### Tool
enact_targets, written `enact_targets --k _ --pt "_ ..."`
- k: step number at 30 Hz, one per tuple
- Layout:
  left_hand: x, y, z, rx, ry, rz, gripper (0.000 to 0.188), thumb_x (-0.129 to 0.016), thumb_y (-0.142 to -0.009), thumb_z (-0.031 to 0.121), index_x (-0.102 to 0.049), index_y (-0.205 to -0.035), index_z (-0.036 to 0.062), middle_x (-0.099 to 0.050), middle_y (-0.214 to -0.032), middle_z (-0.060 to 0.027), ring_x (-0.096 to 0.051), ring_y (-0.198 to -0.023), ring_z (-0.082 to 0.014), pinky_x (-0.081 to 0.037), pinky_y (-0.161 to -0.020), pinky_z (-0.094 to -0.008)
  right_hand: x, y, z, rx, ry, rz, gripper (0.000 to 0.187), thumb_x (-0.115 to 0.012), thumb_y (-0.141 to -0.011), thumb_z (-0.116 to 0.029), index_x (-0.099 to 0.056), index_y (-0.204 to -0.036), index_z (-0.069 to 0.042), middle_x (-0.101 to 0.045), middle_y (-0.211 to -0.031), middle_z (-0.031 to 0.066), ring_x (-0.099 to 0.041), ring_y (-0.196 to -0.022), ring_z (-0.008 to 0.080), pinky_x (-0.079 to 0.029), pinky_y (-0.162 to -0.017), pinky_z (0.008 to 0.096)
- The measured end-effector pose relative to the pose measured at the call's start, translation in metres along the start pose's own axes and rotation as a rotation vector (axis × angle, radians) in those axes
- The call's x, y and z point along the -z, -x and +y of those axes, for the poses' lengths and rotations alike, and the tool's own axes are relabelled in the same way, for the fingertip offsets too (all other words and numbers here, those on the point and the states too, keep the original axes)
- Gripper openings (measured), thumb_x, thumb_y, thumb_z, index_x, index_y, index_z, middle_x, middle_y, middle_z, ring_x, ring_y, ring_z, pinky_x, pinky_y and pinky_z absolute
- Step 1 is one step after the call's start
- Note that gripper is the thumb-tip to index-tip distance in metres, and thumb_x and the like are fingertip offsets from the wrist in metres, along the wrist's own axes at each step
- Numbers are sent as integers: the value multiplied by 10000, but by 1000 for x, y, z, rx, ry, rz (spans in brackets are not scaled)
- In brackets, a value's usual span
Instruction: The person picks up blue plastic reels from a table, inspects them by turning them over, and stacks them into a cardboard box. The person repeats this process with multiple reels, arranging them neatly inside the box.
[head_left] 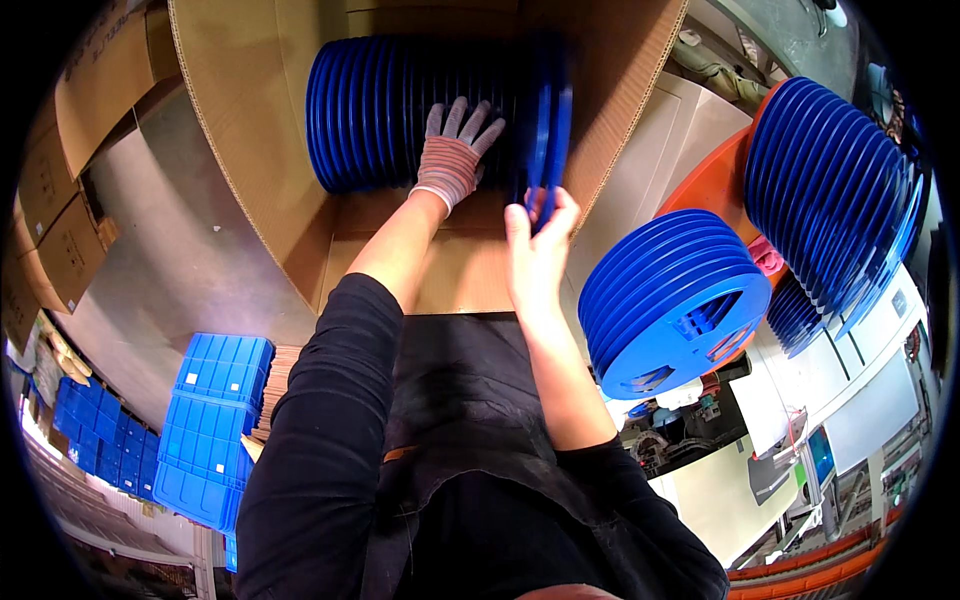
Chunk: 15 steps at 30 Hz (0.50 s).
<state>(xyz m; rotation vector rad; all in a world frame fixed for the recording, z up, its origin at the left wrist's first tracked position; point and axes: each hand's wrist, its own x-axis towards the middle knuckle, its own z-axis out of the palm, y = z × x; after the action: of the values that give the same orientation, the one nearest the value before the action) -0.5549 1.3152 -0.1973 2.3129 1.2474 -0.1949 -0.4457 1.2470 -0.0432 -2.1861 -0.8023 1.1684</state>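
A row of blue plastic reels [360, 115] stands on edge inside an open cardboard box [245, 130]. My left hand [455, 155], in a striped grey and reddish glove, lies on top of the row with its fingers spread. Toward the right side of the box, my bare right hand [538, 240] grips the near rim of a few blue reels [550, 110], thumb on the left and fingers on the right. These reels are slightly blurred. A dark gap, hard to make out, lies between them and the row.
To the right, another group of blue reels [675, 300] stands beside the box, with a longer row of reels [820, 185] beyond it near an orange surface [700, 190]. Blue plastic crates [210, 430] are stacked at the lower left. Closed cardboard boxes [60, 250] line the far left.
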Motion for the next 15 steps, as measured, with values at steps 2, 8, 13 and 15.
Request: enact_targets --k 2,8,13,15 --pt "-3 3 4 85 20 -14 762 -715 -715 255 -420 -1418 262 -341 -1495 -85 -264 -1387 -354 -184 -1113 -585 -11 6 18 67 86 -42 722 -663 -889 -218 -256 -1432 28 -348 -1444 254 -368 -1346 353 -285 -1124 431" --pt "-31 11 14 209 -16 108 726 -687 -726 286 -435 -1406 248 -352 -1481 -97 -256 -1388 -358 -164 -1104 -607 -36 -25 29 238 164 20 713 -645 -886 -194 -263 -1459 -9 -332 -1481 210 -344 -1371 341 -310 -1113 437" --pt "-8 25 8 360 -2 118 559 -579 -841 366 -475 -1374 235 -326 -1504 -172 -256 -1384 -427 -126 -1106 -628 -69 -102 40 391 345 83 524 -628 -852 -134 -451 -1327 -4 -397 -1424 222 -364 -1324 400 -308 -1101 471" --pt "0 37 -9 461 -15 143 725 -715 -725 409 -477 -1375 195 -322 -1494 -200 -253 -1375 -449 -129 -1108 -625 -82 -126 50 404 532 92 510 -647 -844 -142 -472 -1311 -35 -366 -1454 177 -309 -1363 373 -325 -1081 496"
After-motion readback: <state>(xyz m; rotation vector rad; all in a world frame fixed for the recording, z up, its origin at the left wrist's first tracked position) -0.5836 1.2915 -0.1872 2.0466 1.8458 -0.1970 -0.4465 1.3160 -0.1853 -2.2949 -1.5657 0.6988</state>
